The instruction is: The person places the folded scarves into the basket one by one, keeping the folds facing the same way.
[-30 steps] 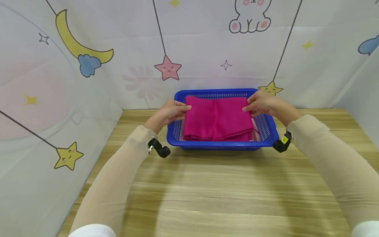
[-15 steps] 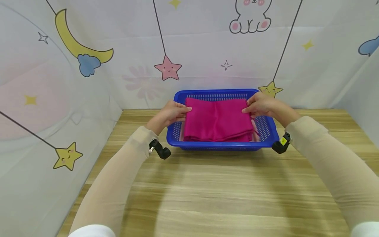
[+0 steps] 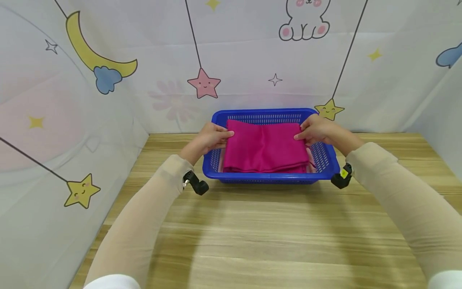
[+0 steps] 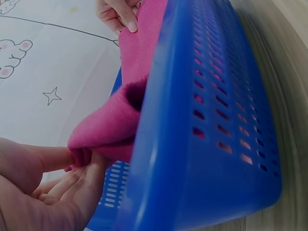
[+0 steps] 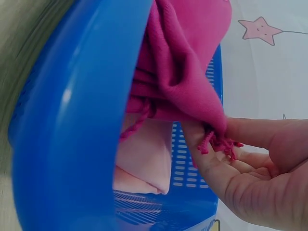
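Observation:
A folded magenta scarf (image 3: 265,146) with twisted fringe lies in a blue plastic basket (image 3: 267,176), its far edge lifted. My left hand (image 3: 213,138) pinches the scarf's far left corner between thumb and fingers; the left wrist view shows the folded layers caught there. At the far right corner, my right hand (image 3: 317,130) pinches the scarf too, and fringe tassels (image 5: 219,144) hang between its fingers in the right wrist view. Beneath the scarf is a folded pale pink cloth (image 5: 144,156), mostly covered.
The basket stands on a wooden table (image 3: 267,233) near its back edge. Behind it hangs a white curtain (image 3: 245,52) printed with stars, a moon and an animal. Similar fabric runs along the left side.
Both hands have lowered very slightly with the scarf's far edge, still pinching its corners. The basket has stayed in place.

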The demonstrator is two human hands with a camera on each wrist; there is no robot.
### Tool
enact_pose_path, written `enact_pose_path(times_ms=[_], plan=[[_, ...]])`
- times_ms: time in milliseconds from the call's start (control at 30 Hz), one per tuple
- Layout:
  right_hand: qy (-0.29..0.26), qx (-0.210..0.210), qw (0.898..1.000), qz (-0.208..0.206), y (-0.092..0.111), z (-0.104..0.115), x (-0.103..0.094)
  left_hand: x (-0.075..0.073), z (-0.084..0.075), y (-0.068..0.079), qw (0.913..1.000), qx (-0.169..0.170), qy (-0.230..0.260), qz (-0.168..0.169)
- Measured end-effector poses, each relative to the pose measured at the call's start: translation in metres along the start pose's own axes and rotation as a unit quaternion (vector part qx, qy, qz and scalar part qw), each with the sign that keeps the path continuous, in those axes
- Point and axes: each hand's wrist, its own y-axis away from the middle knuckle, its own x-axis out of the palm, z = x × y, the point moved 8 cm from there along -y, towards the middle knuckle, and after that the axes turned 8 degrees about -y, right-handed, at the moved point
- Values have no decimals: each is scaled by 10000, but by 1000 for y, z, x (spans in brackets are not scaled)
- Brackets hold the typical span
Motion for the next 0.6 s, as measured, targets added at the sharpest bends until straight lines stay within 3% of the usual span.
enact_pose_path(times_ms=[600], plan=[[385, 144, 9989, 207, 1, -7, 3, -4, -2, 1, 9977, 149, -602, -267]])
